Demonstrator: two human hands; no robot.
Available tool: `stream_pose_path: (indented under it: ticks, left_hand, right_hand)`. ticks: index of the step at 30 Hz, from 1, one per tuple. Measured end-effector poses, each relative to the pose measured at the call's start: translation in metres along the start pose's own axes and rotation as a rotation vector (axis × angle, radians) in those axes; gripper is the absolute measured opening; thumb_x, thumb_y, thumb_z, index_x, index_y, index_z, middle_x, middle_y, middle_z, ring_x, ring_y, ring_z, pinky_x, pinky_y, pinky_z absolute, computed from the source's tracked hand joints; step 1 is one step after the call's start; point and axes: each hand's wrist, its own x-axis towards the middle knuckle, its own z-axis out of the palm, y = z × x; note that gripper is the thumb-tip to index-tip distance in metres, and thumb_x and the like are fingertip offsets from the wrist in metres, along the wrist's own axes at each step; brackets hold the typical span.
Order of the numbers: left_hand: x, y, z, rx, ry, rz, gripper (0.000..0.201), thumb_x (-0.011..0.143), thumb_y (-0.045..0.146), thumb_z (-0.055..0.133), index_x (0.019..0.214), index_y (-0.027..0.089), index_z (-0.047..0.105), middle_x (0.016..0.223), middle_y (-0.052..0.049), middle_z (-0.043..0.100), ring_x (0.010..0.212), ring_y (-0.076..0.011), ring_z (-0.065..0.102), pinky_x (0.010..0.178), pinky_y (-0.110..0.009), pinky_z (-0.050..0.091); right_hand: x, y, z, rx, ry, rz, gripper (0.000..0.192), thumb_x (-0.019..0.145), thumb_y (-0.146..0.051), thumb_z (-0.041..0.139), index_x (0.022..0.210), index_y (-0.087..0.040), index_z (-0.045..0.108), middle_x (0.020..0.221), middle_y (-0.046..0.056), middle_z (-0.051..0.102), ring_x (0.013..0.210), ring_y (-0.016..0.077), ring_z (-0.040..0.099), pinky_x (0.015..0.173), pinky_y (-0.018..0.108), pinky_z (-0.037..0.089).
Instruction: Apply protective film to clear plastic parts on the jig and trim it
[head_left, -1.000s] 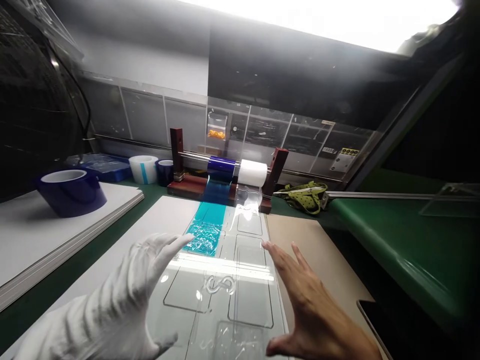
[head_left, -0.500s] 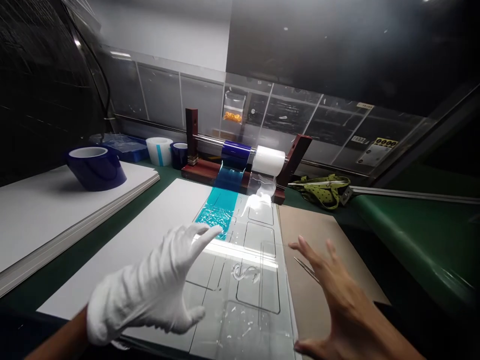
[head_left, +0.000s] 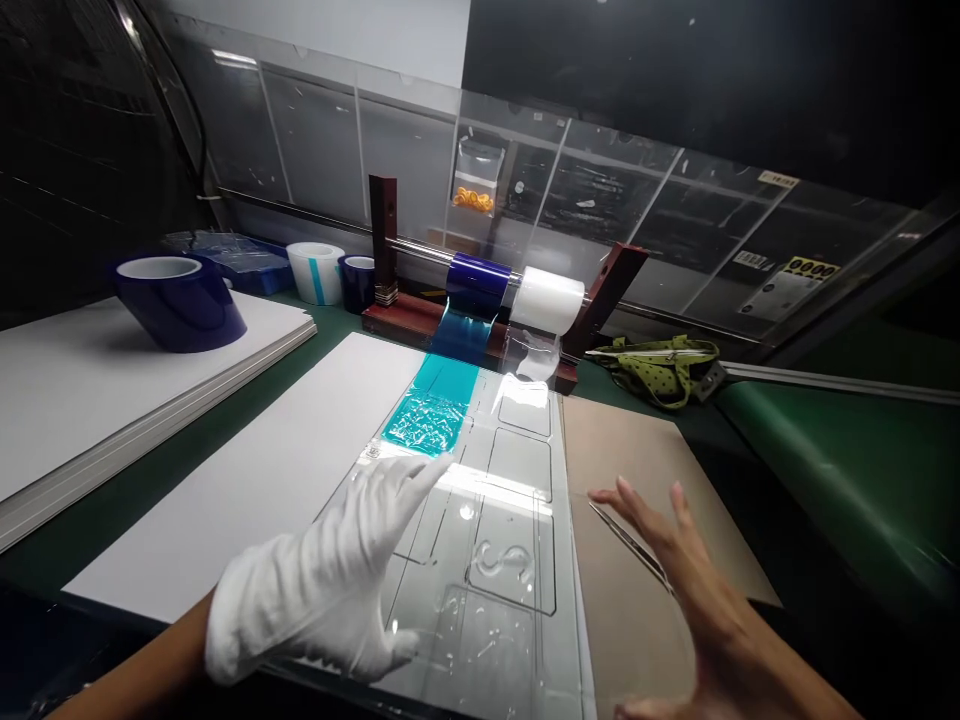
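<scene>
My left hand (head_left: 330, 580), in a white glove, hovers with fingers spread over the left part of a clear plastic sheet (head_left: 487, 580) that has rounded rectangular cut-outs. My bare right hand (head_left: 697, 590) is open over the brown board (head_left: 630, 460) to the right of the sheet, close to thin metal tweezers (head_left: 626, 545) lying there. Neither hand holds anything. A strip of blue film (head_left: 435, 405) runs from a blue roll (head_left: 476, 283) on a wooden dispenser stand (head_left: 386, 250) onto the sheet's far end. A white roll (head_left: 551, 300) sits beside the blue one.
A large dark blue tape roll (head_left: 180, 300) rests on stacked white boards (head_left: 90, 400) at the left. Smaller rolls (head_left: 319, 272) stand behind. A green spotted pouch (head_left: 660, 365) lies at the back right. A clear partition (head_left: 600, 210) walls the back. The white sheet (head_left: 262, 470) lies under the plastic.
The view has tilted down and shifted. Both hands have drawn back toward me and stayed open; the tweezers on the brown board have come into sight by my right hand.
</scene>
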Motion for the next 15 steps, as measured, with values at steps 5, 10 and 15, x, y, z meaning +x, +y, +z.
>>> stream_pose_path:
  ticks: [5,10,15]
  left_hand:
    - [-0.012,-0.003,0.002,-0.226,-0.158,-0.051,0.119,0.054,0.033,0.069,0.151,0.030,0.000,0.153,-0.013,0.027,0.134,-0.0386,0.039,0.102,-0.054,0.048]
    - [-0.015,0.000,0.020,-0.192,-0.085,-0.127,0.119,0.047,0.032,0.070,0.150,0.032,0.012,0.151,-0.010,0.033,0.128,-0.0392,0.045,0.089,-0.047,0.057]
    - [-0.016,0.011,0.055,-0.099,0.233,-0.390,0.115,0.054,0.046,0.070,0.150,0.020,0.012,0.148,-0.018,0.034,0.132,-0.0437,0.037,0.104,-0.062,0.040]
  right_hand:
    - [-0.013,0.009,0.010,0.227,-0.133,0.055,0.116,0.072,-0.047,0.074,0.155,-0.018,-0.003,0.149,0.018,0.040,0.140,0.0405,0.027,0.113,0.066,0.016]
    - [-0.027,0.035,0.019,0.476,-0.258,0.082,0.115,0.074,-0.057,0.071,0.155,-0.023,-0.003,0.151,0.016,0.038,0.140,0.0389,0.029,0.110,0.060,0.030]
    - [-0.018,0.109,0.056,0.421,-0.038,0.465,0.120,0.068,-0.066,0.070,0.154,-0.026,-0.004,0.151,0.017,0.037,0.143,0.0389,0.024,0.112,0.068,0.011]
